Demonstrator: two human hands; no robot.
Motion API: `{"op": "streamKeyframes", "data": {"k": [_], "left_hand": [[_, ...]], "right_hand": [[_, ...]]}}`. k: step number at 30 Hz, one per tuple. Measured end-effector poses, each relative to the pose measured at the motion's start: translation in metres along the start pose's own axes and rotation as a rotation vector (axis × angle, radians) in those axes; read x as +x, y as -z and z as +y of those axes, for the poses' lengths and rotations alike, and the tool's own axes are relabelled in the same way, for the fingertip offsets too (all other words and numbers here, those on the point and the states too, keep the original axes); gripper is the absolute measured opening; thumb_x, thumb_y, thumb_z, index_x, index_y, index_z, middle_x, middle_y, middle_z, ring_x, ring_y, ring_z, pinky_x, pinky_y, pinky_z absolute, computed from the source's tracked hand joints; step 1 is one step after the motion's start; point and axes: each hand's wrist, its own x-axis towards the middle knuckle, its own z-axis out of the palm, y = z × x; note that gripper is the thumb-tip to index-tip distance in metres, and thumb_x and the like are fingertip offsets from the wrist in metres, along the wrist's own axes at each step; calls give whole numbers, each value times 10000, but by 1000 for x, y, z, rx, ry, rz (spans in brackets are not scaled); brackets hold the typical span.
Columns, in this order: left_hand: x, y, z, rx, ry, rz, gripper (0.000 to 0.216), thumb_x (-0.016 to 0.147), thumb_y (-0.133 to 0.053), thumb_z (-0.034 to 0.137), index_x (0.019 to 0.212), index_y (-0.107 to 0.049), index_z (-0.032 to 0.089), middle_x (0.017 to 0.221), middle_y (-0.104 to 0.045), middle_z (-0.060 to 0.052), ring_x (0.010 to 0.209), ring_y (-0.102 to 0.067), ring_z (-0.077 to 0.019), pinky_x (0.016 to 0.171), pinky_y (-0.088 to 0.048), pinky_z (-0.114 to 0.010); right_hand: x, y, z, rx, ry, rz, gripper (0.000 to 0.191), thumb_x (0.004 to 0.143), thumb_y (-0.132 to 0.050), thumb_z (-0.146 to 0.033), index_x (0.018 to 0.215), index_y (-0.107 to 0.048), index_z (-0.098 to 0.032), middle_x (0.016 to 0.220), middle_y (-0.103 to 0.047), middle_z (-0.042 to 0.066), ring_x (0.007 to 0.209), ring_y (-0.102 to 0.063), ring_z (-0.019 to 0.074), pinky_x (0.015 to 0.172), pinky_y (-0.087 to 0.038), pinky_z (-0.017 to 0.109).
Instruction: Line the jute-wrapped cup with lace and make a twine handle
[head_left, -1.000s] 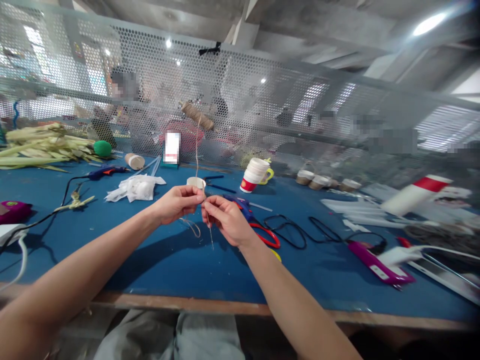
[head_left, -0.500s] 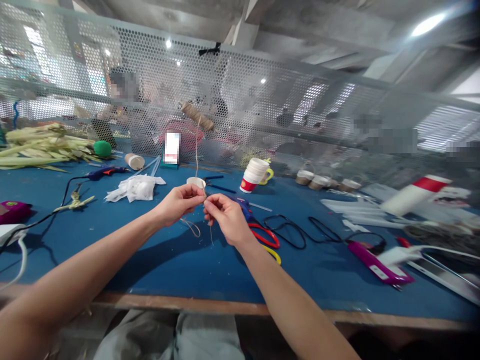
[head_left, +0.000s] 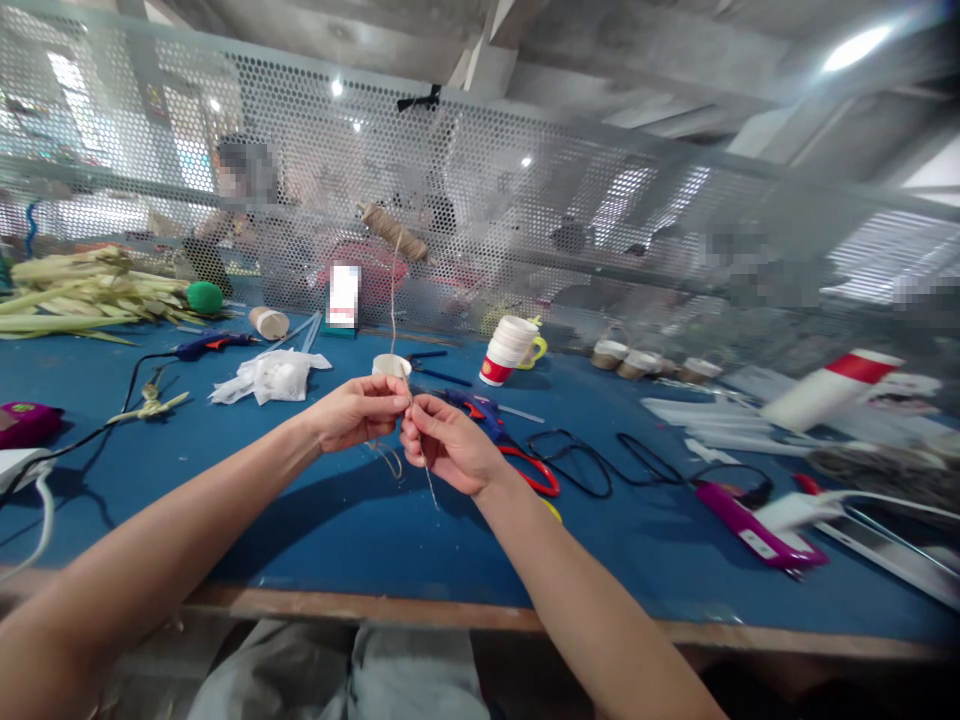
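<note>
Thin brown twine [head_left: 394, 300] runs down from a spool [head_left: 394, 234] hung on the mesh panel to my fingers. My left hand [head_left: 364, 408] pinches the twine between thumb and forefinger. Close against it, my right hand [head_left: 450, 440] is closed on the same twine, and a loose tail [head_left: 430, 480] hangs below. A small loop of twine shows under my left hand. Just behind my fingertips stands a white paper roll or cup [head_left: 391, 366], partly covered. Beside my right hand lie a blue glue gun [head_left: 484, 410] and red-handled scissors [head_left: 536, 470], partly hidden by my forearm.
Stacked paper cups [head_left: 510, 348] stand behind my right hand. White tissue [head_left: 277, 376] and another glue gun [head_left: 214, 343] lie left. A black cable [head_left: 574, 465] and a purple power strip [head_left: 761, 530] are right. Behind the table rises a perforated panel [head_left: 300, 130]; a person sits beyond it.
My right hand has turned slightly and shifted a little left and down. The twine's tail now hangs longer and slants to the right. More of the blue glue gun shows.
</note>
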Motion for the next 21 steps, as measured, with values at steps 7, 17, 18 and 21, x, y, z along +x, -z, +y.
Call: {"op": "streamKeyframes", "data": {"k": [7,17,18,21], "left_hand": [[3,0,-2,127,-113,123,232,599,-734,241,668,-546,123,572,-495,48,441,-382,-15,425,-223,-180],[4,-3,-6,140,-145,175,219,609,-725,226,664,-539,124,580,-498,48,446,-389,-15,427,-232,-178],[4,-2,-6,115,-122,146,225,610,-728,227,664,-535,126,574,-498,45,453,-406,-22,431,-237,-180],[3,0,-4,52,-62,76,243,605,-738,222,675,-525,130,580,-516,32,495,-476,-52,457,-274,-190]], "right_hand": [[1,2,5,-568,282,295,215,707,-633,-380,711,-525,-194,576,-539,-24,491,-500,107,460,-394,243],[0,1,7,-737,358,322,159,764,-560,-352,757,-547,-193,596,-546,-11,491,-529,119,427,-437,245],[0,1,7,-665,322,292,174,754,-571,-360,757,-546,-188,587,-546,-18,475,-524,108,412,-433,233],[0,0,6,-526,295,246,194,729,-605,-364,747,-555,-177,570,-550,-29,459,-514,87,396,-422,208]]}}
